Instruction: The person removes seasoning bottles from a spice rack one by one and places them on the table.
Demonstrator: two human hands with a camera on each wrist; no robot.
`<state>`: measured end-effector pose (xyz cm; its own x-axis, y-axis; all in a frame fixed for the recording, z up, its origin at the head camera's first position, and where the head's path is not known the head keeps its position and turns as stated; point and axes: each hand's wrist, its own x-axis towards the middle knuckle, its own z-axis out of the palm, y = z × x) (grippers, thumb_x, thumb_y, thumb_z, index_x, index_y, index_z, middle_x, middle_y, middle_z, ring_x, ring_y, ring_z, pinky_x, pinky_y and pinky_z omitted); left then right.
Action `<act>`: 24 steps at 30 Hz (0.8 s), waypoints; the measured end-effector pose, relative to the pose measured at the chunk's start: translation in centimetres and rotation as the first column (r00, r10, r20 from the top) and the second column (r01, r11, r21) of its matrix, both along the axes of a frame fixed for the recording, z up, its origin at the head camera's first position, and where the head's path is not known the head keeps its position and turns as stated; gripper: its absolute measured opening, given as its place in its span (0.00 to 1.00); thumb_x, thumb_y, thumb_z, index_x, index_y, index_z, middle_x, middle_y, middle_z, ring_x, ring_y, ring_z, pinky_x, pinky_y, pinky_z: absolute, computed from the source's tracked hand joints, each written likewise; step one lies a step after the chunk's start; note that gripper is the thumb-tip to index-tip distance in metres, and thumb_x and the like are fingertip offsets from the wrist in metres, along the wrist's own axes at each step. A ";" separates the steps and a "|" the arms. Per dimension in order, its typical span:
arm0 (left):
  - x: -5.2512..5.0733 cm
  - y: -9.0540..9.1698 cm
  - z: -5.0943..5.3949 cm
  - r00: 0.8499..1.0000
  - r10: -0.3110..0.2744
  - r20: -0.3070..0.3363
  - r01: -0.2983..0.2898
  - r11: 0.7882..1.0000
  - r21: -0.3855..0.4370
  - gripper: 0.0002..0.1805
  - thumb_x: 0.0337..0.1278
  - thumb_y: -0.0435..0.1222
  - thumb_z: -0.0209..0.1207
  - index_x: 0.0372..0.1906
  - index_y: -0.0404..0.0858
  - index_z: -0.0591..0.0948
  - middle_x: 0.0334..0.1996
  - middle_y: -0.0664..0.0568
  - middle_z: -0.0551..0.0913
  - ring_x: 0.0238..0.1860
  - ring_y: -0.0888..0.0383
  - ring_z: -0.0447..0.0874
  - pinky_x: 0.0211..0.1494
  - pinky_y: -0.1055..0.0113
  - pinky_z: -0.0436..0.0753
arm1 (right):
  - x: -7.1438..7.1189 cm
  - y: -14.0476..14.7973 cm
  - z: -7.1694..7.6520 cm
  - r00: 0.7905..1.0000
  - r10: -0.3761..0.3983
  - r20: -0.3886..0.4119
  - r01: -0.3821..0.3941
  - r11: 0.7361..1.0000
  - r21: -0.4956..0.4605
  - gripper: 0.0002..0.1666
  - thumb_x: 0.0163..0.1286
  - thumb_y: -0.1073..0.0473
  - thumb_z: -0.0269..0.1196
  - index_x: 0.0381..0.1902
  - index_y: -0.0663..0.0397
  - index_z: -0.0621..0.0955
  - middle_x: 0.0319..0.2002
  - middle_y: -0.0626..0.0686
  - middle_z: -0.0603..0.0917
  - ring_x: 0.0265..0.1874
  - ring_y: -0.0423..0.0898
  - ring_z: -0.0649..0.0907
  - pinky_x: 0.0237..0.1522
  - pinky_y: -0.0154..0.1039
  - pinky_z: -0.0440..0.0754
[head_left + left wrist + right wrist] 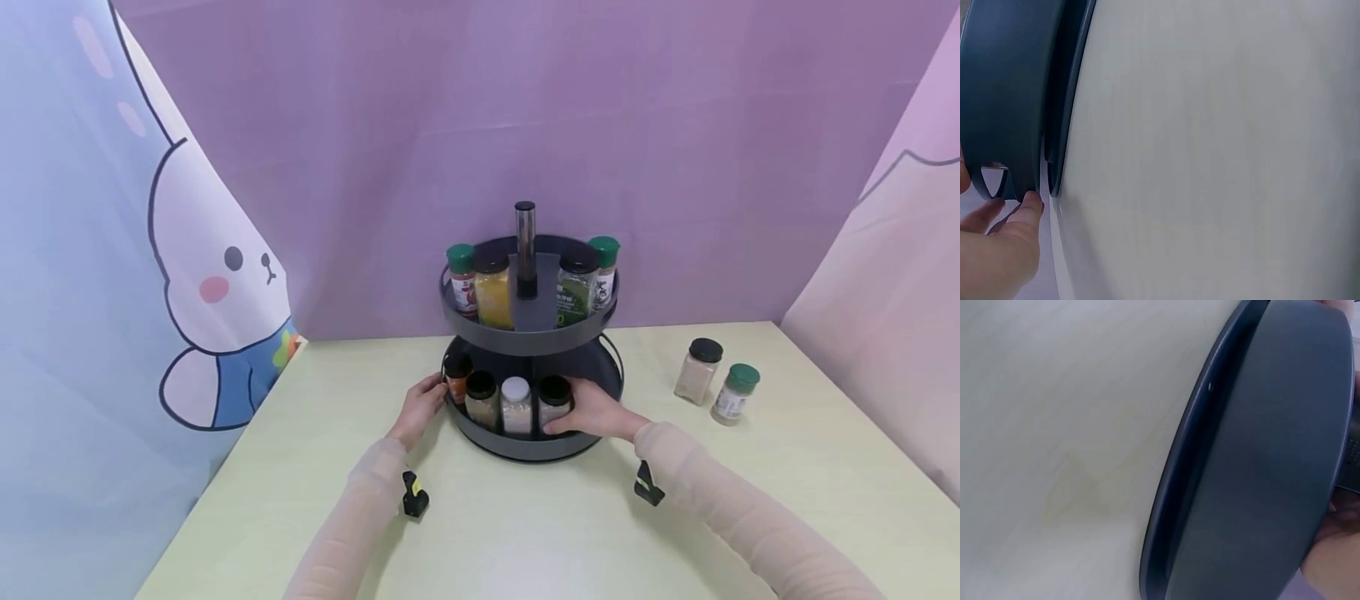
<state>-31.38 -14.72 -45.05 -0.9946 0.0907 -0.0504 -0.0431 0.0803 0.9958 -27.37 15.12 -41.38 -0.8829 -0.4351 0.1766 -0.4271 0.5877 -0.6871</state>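
A dark two-tier round spice rack (531,451) stands on the table. At its lower tier's left side, my left hand (420,408) holds the rim; in the left wrist view its fingertips (1032,200) touch the tray wall beside a handle opening. My right hand (600,410) grips a black-lidded spice jar (555,398) at the lower tier's front right, thumb in front. Left of that jar stand a white-lidded jar (516,408), another black-lidded jar (482,402) and an orange-filled jar (457,379). In the right wrist view the tray wall hides most of the right hand.
The upper tier (528,342) carries several jars with green or black lids around a metal post (526,242). A black-lidded jar (697,375) and a green-lidded jar (733,398) stand on the table (525,533) to the right. Purple cloth (375,167) hangs behind.
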 end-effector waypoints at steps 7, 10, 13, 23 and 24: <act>0.1 0.0 0.0 1.000 0.003 -0.004 -0.003 1.000 -0.002 0.25 0.66 0.34 0.44 0.65 0.27 0.60 0.65 0.35 0.62 0.65 0.44 0.62 0.67 0.56 0.65 | -0.1 0.3 0.6 1.000 -0.012 0.006 0.013 0.999 -0.048 0.53 0.44 0.53 0.74 0.64 0.64 0.62 0.59 0.60 0.71 0.57 0.55 0.72 0.59 0.53 0.70; 0.0 0.0 0.1 1.000 0.000 -0.001 0.000 1.000 -0.001 0.26 0.66 0.33 0.44 0.66 0.27 0.60 0.65 0.35 0.61 0.65 0.44 0.62 0.67 0.56 0.65 | -0.2 0.4 0.9 1.000 -0.015 0.002 0.015 0.998 -0.059 0.51 0.44 0.54 0.74 0.63 0.64 0.63 0.58 0.60 0.72 0.56 0.55 0.73 0.59 0.52 0.70; 0.0 0.0 0.1 1.000 0.002 0.003 -0.002 1.000 0.003 0.26 0.66 0.34 0.44 0.66 0.28 0.60 0.66 0.36 0.62 0.66 0.45 0.62 0.67 0.57 0.65 | -0.3 0.6 1.2 1.000 -0.027 -0.009 0.027 0.997 -0.070 0.50 0.43 0.55 0.74 0.62 0.64 0.65 0.56 0.60 0.74 0.54 0.54 0.74 0.57 0.52 0.71; 0.1 0.0 0.0 1.000 0.002 -0.001 -0.002 1.000 0.003 0.26 0.66 0.33 0.44 0.66 0.27 0.59 0.66 0.35 0.61 0.65 0.44 0.62 0.67 0.56 0.65 | -0.4 1.8 2.7 0.997 -0.062 0.047 0.066 0.994 -0.086 0.49 0.44 0.55 0.74 0.63 0.57 0.64 0.57 0.59 0.74 0.54 0.54 0.75 0.56 0.52 0.73; 0.1 0.0 0.0 1.000 0.002 -0.003 -0.002 1.000 0.007 0.26 0.66 0.33 0.44 0.66 0.27 0.59 0.66 0.35 0.61 0.66 0.44 0.62 0.67 0.56 0.65 | -0.4 1.9 2.9 0.996 -0.070 0.052 0.075 0.994 -0.082 0.49 0.44 0.55 0.74 0.63 0.57 0.64 0.56 0.59 0.75 0.54 0.54 0.75 0.56 0.51 0.74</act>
